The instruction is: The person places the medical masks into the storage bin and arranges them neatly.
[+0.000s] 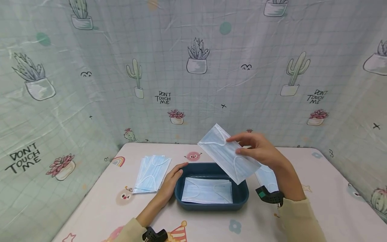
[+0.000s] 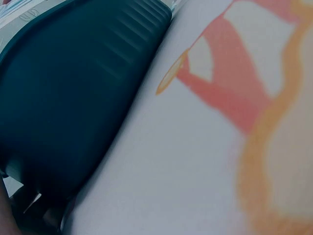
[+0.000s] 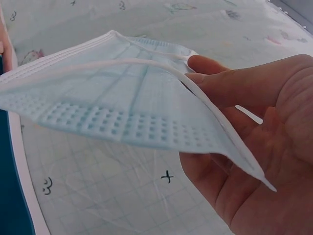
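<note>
A pale blue pleated face mask (image 1: 228,153) with white ear loops is tilted in the air above the right end of a dark blue bin (image 1: 211,207). My right hand (image 1: 257,148) pinches this mask by its upper right edge, thumb in front. The right wrist view has the mask (image 3: 117,98) close up, held between thumb and fingers. Inside the bin, more masks (image 1: 207,191) lie flat. My left hand (image 1: 170,183) rests along the bin's left side, fingers extended toward its far left corner. The left wrist view is mostly the bin's outer wall (image 2: 73,98).
Left of the bin, a fanned stack of masks (image 1: 152,173) lies on the table. Another mask (image 1: 266,178) lies to the right, partly hidden behind the right wrist. The table (image 1: 211,228) has a printed cover, and a patterned curtain (image 1: 226,87) hangs behind it.
</note>
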`<act>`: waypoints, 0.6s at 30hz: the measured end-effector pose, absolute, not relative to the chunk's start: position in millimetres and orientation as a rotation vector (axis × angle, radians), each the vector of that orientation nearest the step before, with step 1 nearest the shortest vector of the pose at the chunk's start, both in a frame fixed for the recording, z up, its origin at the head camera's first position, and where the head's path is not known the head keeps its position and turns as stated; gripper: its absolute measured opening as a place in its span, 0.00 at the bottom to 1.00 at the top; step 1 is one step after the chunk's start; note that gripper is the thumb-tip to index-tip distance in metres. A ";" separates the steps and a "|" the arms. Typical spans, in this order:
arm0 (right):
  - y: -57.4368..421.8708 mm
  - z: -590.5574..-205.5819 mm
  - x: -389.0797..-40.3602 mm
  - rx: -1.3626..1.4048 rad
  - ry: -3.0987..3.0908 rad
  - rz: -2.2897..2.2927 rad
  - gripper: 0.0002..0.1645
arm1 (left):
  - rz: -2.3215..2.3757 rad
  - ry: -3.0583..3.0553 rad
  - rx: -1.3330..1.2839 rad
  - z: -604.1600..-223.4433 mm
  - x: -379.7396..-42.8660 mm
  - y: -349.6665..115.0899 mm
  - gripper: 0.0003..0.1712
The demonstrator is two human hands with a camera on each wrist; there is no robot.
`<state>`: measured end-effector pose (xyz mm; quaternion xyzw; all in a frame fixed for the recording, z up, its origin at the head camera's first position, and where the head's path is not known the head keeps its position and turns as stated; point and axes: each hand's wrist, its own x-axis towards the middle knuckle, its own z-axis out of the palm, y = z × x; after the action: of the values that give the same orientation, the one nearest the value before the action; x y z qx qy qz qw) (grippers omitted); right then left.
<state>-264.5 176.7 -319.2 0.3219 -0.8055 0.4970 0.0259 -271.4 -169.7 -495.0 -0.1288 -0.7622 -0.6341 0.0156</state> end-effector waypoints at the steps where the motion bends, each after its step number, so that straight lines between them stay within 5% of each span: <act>1: 176.1 -319.2 -264.9 0.999 -2.491 1.540 0.22 | -1.976 -2.373 -0.399 -494.8 -271.2 -169.9 0.22; 18: 173.4 -321.3 -266.0 0.981 -2.501 1.558 0.22 | -1.958 -2.384 -0.401 -495.1 -271.8 -170.8 0.22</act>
<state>-266.0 173.4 -321.3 0.3157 -0.8052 0.5016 0.0181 -271.8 -170.8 -495.1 -0.1290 -0.7662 -0.6293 0.0150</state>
